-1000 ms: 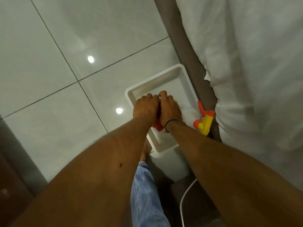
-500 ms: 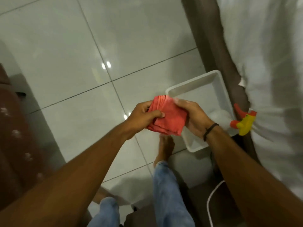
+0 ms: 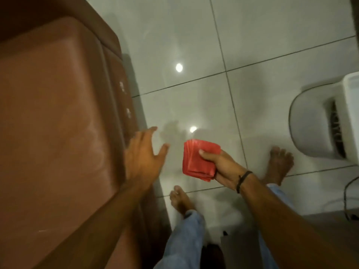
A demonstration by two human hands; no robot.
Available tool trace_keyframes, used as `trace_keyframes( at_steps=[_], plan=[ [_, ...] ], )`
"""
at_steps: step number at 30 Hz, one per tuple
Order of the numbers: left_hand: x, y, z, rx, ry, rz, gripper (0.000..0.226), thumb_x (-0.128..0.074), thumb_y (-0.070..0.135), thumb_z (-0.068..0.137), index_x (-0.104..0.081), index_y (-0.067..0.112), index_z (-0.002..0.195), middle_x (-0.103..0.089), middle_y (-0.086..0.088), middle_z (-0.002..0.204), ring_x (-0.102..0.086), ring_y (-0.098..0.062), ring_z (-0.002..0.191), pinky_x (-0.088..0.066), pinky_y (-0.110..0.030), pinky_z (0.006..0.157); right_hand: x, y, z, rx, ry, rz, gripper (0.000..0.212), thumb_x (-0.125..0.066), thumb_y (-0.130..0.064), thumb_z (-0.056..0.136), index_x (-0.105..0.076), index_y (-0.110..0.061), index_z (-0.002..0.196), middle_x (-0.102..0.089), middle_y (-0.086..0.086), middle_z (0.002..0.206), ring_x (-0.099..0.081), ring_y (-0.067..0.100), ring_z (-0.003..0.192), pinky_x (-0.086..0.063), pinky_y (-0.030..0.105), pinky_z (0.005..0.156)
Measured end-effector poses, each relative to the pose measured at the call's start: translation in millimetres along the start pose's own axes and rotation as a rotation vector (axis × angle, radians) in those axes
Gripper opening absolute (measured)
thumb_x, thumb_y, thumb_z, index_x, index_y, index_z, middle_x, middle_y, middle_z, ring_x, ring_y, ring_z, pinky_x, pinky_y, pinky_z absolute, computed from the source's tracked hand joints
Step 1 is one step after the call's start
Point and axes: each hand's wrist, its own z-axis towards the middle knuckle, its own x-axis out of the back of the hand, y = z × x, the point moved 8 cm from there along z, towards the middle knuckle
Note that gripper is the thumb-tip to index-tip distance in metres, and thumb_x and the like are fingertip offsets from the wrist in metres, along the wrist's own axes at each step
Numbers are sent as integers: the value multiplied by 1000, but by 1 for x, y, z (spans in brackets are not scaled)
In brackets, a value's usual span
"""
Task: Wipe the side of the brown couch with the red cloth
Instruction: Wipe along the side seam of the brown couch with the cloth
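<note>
The brown couch (image 3: 58, 117) fills the left half of the view, its padded top facing me and its studded side (image 3: 124, 98) dropping to the floor. A folded red cloth (image 3: 198, 160) is gripped in my right hand (image 3: 223, 167), held above the floor to the right of the couch. My left hand (image 3: 143, 156) hovers at the couch's side edge, fingers spread, holding nothing. A dark band circles my right wrist.
Glossy pale floor tiles (image 3: 194, 55) stretch between the couch and a white fan-like appliance (image 3: 320, 125) at the right edge. My bare feet (image 3: 279, 164) stand on the tiles. A cable (image 3: 347, 193) curls at lower right.
The view has swung left from the white tray to the couch. My left hand let go of the cloth and moved toward the couch; my right hand alone keeps the cloth.
</note>
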Motion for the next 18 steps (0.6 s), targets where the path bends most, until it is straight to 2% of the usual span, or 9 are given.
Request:
trace_keyframes(
  at_steps=[3, 5, 8, 10, 11, 12, 14, 15, 18],
  plan=[
    [40, -76, 11, -47, 163, 216, 66, -53, 52, 103, -42, 21, 160, -32, -13, 173, -20, -35, 164, -15, -61, 130, -43, 45, 23, 51, 11, -166, 53, -63, -7, 104, -52, -22, 153, -64, 11, 147, -64, 30, 133, -58, 47, 110],
    [53, -117, 23, -62, 164, 351, 70, -47, 52, 107, -30, 19, 167, -14, -15, 179, -6, -37, 166, -2, -67, 131, -67, 67, 37, 95, 52, -262, 55, -63, -4, 103, -53, -23, 154, -67, 5, 141, -61, 34, 141, -56, 41, 112],
    [54, -148, 29, -133, 142, 403, 74, -34, 54, 109, -12, 24, 172, 1, -13, 181, 3, -35, 167, 2, -70, 130, -94, 99, 65, 119, 142, -294, 48, -61, -5, 105, -57, -17, 152, -77, -3, 116, -66, 45, 123, -60, 52, 104],
    [50, -152, 30, -159, 186, 351, 72, -30, 51, 108, -9, 24, 172, 2, -14, 181, 5, -33, 167, 1, -69, 131, -109, 122, 93, 119, 181, -301, 48, -63, -12, 106, -58, -18, 153, -78, 4, 103, -74, 47, 91, -69, 51, 86],
    [47, -153, 30, -164, 225, 340, 71, -30, 50, 108, -10, 24, 172, 0, -14, 181, 4, -33, 167, 0, -68, 131, -115, 136, 110, 116, 196, -320, 50, -63, -14, 106, -56, -19, 155, -75, 4, 101, -74, 34, 73, -69, 37, 65],
    [44, -154, 31, -166, 259, 342, 71, -29, 48, 108, -11, 24, 172, -1, -15, 181, 2, -34, 167, -1, -68, 131, -121, 148, 125, 116, 219, -334, 53, -63, -13, 106, -53, -19, 158, -74, 6, 110, -72, 21, 74, -65, 29, 59],
    [40, -158, 33, -183, 311, 364, 70, -29, 45, 108, -12, 23, 172, -4, -17, 180, -1, -36, 167, -3, -68, 131, -132, 167, 158, 76, 228, -306, 57, -61, -12, 107, -47, -16, 161, -68, 10, 147, -73, 25, 121, -67, 41, 96],
    [38, -159, 34, -199, 333, 370, 69, -28, 45, 108, -12, 23, 172, -6, -18, 180, -3, -37, 167, -4, -68, 131, -140, 174, 172, 80, 224, -286, 55, -60, -14, 108, -47, -13, 161, -57, 9, 163, -60, 28, 145, -53, 48, 120],
    [35, -162, 35, -226, 380, 407, 69, -20, 48, 108, -11, 21, 172, -10, -21, 179, -6, -39, 166, -6, -68, 131, -184, 179, 188, 196, 212, -371, 58, -53, -37, 108, -45, -18, 162, -36, 2, 177, -28, 25, 168, -19, 49, 140]
  ],
)
